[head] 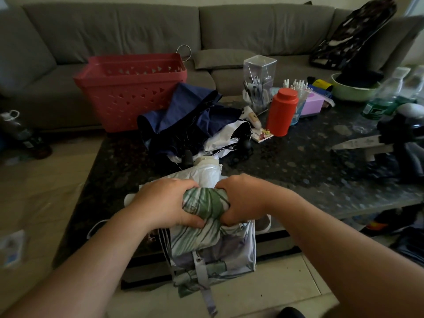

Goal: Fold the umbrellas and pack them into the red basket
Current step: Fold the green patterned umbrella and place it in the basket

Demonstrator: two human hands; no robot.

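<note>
A green-and-white leaf-print umbrella [205,204] lies over the near edge of the dark table [298,161], its loose canopy and strap hanging down toward the floor. My left hand [163,203] grips its bunched canopy from the left. My right hand [241,199] grips it from the right, fingers curled in. Behind it a navy umbrella [183,118] and a white-and-black umbrella [226,138] lie crumpled and unfolded. The red basket [130,88] stands at the table's far left corner; nothing shows inside it from here.
A red canister [282,111], clear pen holder [259,81], glue gun [251,117], purple box [312,104], green bowl [353,88], bottles [380,99] and a knife [358,142] crowd the table's right half. A grey sofa [137,31] runs behind. Bottles stand on the floor at left [16,129].
</note>
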